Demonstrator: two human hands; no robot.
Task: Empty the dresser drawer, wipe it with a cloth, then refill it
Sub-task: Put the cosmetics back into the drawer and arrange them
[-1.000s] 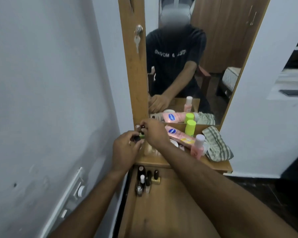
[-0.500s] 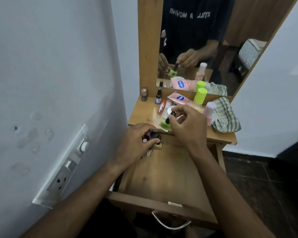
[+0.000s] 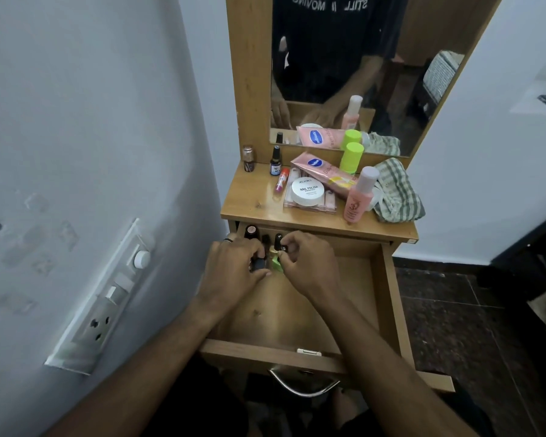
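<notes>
Wooden dresser top [image 3: 252,200] under a mirror, left to right: 2 small bottles, a lip balm, white tub [image 3: 308,191] reading "ZUDIO NAIL POLISH", pink tube, green-capped bottle, pink bottle, checked cloth [image 3: 397,190]. Mirror shows shirt text reversed, "STILL // MOVING". Below, drawer [image 3: 388,291] pulled out w/ small polish bottles [image 3: 252,233] at back left, count unclear. Left hand [image 3: 234,269] curled around a dark bottle there; right hand [image 3: 309,266] pinches a green bottle [image 3: 276,263] beside it.
</notes>
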